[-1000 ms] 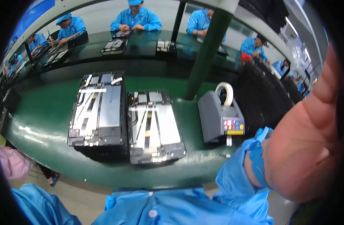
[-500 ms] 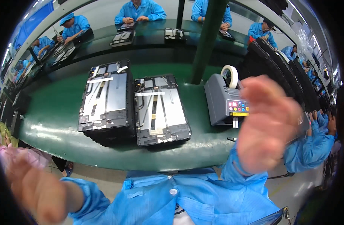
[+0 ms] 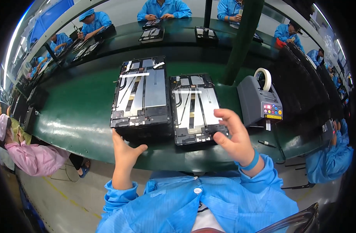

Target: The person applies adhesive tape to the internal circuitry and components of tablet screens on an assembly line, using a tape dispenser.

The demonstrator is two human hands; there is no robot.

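Note:
Two stacks of opened tablet-like devices lie side by side on the green table. The taller left stack [image 3: 154, 91] shows a silver battery area, black edges and white tape strips on top; the lower right stack [image 3: 183, 112] looks alike. My left hand [image 3: 125, 155] is at the front edge of the left stack, thumb spread from the fingers; whether its fingertips touch the stack I cannot tell. Above the near right corner of the right stack hovers my right hand [image 3: 238, 139], fingers and thumb apart with nothing between them. A blue band circles its wrist.
Right of the stacks stands a grey tape dispenser [image 3: 249, 101] carrying a roll of cream tape [image 3: 267, 79]. A black marker-like pen [image 3: 267, 144] lies before it. A green post [image 3: 244, 42] rises behind. Black piled trays [image 3: 298, 89] fill the right side. Several co-workers sit around the benches.
Both hands have come inward from the sides to the stacks, the left to the left stack's front, the right over the right stack's corner. The view has shifted, so the scene sits further right.

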